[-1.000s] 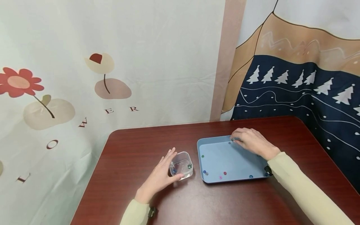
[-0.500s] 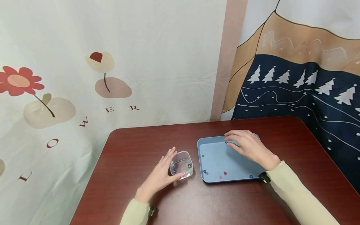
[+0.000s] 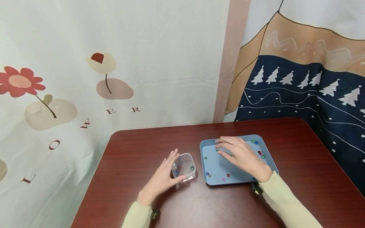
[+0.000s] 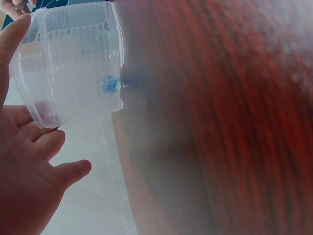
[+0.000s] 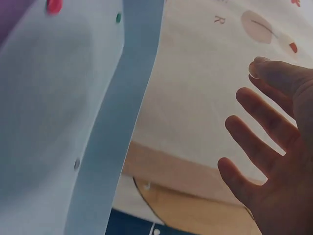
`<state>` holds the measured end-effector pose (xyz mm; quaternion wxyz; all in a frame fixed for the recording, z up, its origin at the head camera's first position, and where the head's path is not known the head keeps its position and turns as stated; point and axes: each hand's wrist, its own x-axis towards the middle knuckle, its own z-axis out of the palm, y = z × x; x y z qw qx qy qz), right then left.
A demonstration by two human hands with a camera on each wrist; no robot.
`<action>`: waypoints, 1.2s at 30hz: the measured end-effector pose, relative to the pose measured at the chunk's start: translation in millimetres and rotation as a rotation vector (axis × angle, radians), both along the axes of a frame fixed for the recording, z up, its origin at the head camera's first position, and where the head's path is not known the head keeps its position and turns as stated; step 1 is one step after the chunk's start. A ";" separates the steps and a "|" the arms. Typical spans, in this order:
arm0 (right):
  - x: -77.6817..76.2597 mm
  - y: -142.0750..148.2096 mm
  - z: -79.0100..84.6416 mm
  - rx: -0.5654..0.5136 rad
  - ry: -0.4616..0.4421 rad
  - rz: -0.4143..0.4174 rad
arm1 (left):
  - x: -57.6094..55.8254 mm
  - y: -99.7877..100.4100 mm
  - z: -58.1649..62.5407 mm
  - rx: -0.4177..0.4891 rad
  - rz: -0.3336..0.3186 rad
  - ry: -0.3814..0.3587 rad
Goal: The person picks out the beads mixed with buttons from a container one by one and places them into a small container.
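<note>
Slippage looks like the likeliest trouble: a greenish, glassy bead, over the ten o'clock part of the blue tray, is pinched at the very fingertips of the right hand, and anything so small and smooth could pop loose if the squeeze were uneven, dropping into the tray or bouncing onto the brown table. A lesser hazard is the clear container, at nine o'clock from the tray; the left hand grips it, fingers at its ten o'clock side and thumb at six, but thin plastic holding so little seems light enough to tip should that thumb push hard. As for looks, the held bead is tiny, roundish and see-through, partly covered by the fingers, so its exact shape cannot be told; inside the container a blue bead sits at eight o'clock and a green bead at three, while on the tray a red bead and a pink bead lie near seven, just beside each other, both bright against the pale blue floor
</note>
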<state>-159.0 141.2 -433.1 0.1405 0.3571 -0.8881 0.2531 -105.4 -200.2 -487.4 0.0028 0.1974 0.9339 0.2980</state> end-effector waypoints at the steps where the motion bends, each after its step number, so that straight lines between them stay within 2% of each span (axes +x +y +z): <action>1: 1.5 -3.0 -0.7 -0.010 0.004 0.003 | 0.1 -0.1 0.1 -0.004 0.003 -0.007; 9: 12.6 -26.1 -9.4 -0.056 0.026 0.038 | 0.2 -1.1 -0.5 -0.009 0.003 -0.016; 18: 18.5 -54.9 -19.6 -0.090 0.057 0.107 | 0.8 -1.9 -1.5 0.030 -0.015 0.029; 24: 18.0 -71.9 -25.0 -0.097 0.052 0.145 | 0.6 -2.6 -1.0 0.013 -0.013 0.015; 32: 14.2 -90.1 -34.9 -0.064 0.147 0.182 | -0.2 -3.1 -0.5 -0.012 -0.020 0.004; 36: 12.6 -94.9 -39.8 -0.035 0.159 0.186 | -0.7 -3.4 -1.2 -0.005 -0.027 0.014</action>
